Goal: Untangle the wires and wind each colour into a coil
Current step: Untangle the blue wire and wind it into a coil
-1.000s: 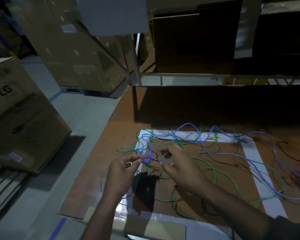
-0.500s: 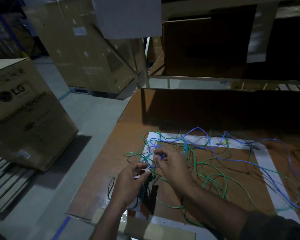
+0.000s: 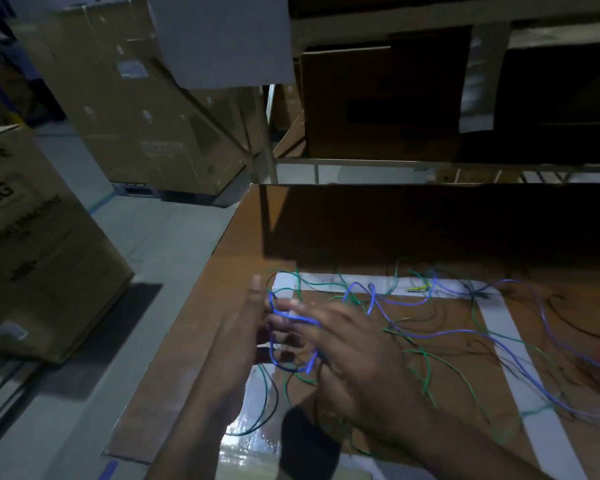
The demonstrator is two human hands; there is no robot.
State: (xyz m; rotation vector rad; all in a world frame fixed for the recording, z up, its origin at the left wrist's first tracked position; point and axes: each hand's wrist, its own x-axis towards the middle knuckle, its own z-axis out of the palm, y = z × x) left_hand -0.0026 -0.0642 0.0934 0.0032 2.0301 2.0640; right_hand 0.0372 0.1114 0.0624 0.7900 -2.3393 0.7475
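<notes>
I see a dim scene with a cool, bluish cast. The far half of the table (image 3: 326,233) lies under a hard-edged black shadow, so light seems to fall from above and in front. Near me, the clear tape (image 3: 246,441) throws back a patch of white glare. Both hands are smeared by motion blur, the right hand (image 3: 357,355) worst, its fingers ghosted. The blue wire (image 3: 440,336) stands out bright; green wires (image 3: 426,372) are fainter, and dark ones nearly vanish into the board. Wide-angle distortion bends the boxes (image 3: 45,244) and shelf at the edges. Grain fills the shelf (image 3: 465,24) recesses.
</notes>
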